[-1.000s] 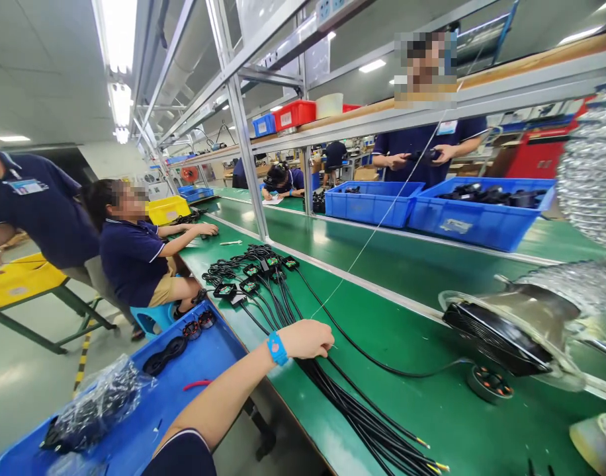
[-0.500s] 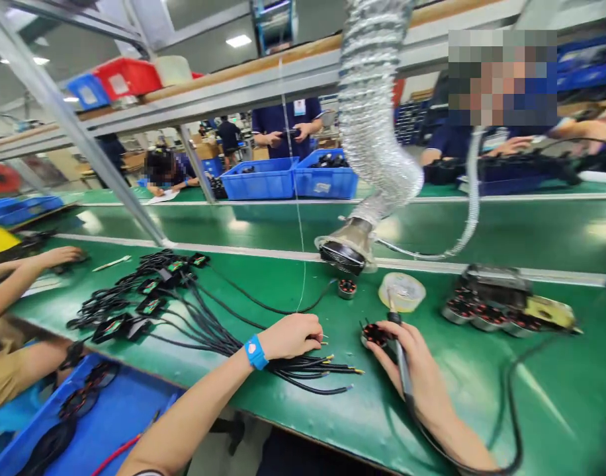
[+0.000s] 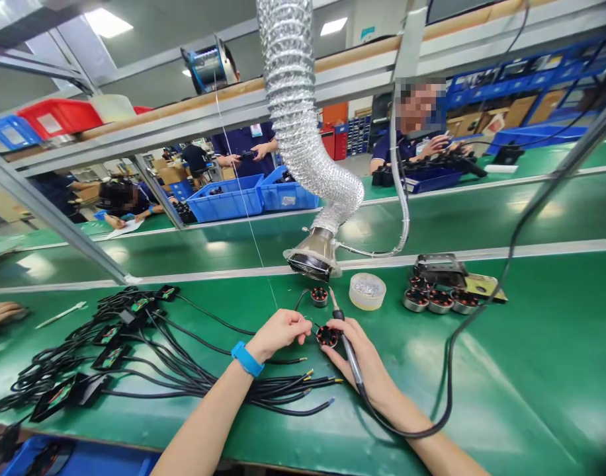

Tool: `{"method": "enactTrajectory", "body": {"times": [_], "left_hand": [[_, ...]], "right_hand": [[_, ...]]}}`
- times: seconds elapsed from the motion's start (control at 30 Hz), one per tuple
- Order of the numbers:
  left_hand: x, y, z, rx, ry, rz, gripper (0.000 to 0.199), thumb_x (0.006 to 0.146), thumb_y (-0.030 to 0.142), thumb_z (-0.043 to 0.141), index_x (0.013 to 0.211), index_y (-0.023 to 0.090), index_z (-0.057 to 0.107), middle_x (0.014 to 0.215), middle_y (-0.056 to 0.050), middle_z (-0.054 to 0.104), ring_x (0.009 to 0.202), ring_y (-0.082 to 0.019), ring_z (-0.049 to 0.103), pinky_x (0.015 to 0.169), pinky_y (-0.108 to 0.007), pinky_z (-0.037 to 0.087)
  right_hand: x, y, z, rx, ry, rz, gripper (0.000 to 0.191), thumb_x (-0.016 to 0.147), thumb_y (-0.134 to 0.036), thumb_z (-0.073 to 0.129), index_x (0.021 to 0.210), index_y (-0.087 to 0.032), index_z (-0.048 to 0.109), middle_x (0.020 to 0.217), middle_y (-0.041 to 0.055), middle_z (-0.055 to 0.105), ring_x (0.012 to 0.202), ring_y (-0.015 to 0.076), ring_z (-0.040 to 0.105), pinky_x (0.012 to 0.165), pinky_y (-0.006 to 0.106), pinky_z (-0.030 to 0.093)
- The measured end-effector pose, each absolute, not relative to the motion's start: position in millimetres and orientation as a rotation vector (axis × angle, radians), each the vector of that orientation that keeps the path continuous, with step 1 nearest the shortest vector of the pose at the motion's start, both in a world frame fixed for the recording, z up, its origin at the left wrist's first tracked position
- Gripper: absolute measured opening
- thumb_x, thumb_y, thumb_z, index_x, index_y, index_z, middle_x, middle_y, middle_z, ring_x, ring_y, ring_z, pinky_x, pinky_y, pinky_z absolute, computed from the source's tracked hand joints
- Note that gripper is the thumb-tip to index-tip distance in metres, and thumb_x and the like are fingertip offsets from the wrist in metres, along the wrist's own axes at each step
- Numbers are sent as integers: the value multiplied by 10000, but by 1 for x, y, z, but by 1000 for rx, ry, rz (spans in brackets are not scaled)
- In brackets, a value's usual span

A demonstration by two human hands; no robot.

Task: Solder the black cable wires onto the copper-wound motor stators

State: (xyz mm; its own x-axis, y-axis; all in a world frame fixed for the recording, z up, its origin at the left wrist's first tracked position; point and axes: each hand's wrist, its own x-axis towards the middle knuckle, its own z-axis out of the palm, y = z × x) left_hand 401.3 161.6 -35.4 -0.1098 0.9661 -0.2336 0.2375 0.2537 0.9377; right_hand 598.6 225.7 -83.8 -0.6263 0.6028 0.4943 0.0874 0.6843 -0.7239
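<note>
My right hand (image 3: 355,354) is shut around a soldering iron (image 3: 346,342), whose tip points up and away near a small round motor stator (image 3: 327,336) with red-and-black windings. The hand's fingers lie against that stator. My left hand (image 3: 278,334), wearing a blue wristband (image 3: 247,359), pinches thin wire ends beside the stator. A bundle of black cables (image 3: 184,377) with yellow-tipped ends fans out under my left wrist. Another small stator (image 3: 319,296) sits just above, by the fume nozzle (image 3: 313,256).
A clear round tin (image 3: 367,292) and several stators (image 3: 427,299) by a metal fixture (image 3: 440,268) stand on the green bench (image 3: 531,344). The iron's black cord arcs right. A co-worker's hand (image 3: 0,314) rests at far left. Blue bins (image 3: 223,199) stand beyond.
My view has swung right. My hands have come closer together, with the right hand and iron now beside the stator. The cable bundle and the fume nozzle sit further left in the picture.
</note>
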Motion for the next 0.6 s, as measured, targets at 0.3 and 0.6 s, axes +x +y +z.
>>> {"method": "enactTrajectory", "body": {"times": [0.3, 0.6], "left_hand": [[412, 171, -40, 1108, 1567, 998, 443, 810, 539, 612, 699, 110, 622, 545, 17, 552, 468, -45, 343, 507, -202, 237], [410, 174, -37, 917, 1450, 986, 282, 741, 401, 616, 715, 122, 581, 565, 37, 525, 393, -13, 220, 435, -228, 92]], "right_hand": [[598, 225, -81, -500, -2118, 929, 326, 930, -163, 560, 1232, -262, 489, 1151, 59, 508, 1023, 190, 580, 919, 322, 494], [599, 224, -80, -506, -2118, 954, 319, 927, -158, 554, 1224, -258, 496, 1131, 61, 506, 998, 191, 570, 900, 317, 484]]}}
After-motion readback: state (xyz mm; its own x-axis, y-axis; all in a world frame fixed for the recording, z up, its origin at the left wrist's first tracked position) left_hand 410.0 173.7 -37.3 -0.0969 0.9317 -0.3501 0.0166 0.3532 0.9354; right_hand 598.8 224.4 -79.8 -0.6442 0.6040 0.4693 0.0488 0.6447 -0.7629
